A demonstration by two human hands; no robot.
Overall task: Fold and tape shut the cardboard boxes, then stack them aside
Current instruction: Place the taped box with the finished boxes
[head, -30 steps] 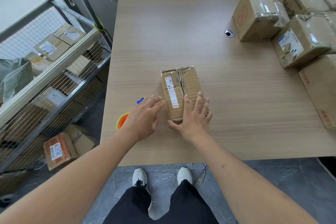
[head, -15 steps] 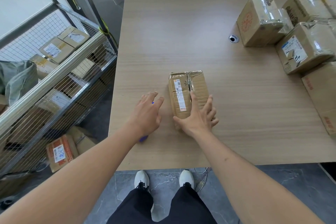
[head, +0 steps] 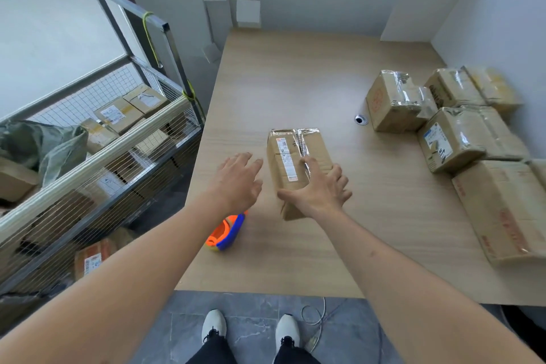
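A small taped cardboard box [head: 291,156] with a white label lies in the middle of the wooden table [head: 295,91]. My right hand [head: 320,189] rests on its near end with fingers spread over the top and the thumb along the left side. My left hand [head: 237,179] hovers just left of the box with fingers straight, holding nothing. An orange and blue tape dispenser [head: 226,233] lies on the table under my left wrist, partly hidden by it.
Several taped boxes [head: 461,139] are grouped at the table's right side, with a large flat one [head: 502,210] nearest me. A cable hole [head: 361,119] sits beside them. A wire cage cart [head: 97,156] with parcels stands left of the table.
The view has tilted up and back. My left hand has lifted off the tape dispenser, which now shows on the table. My right hand stays on the box.
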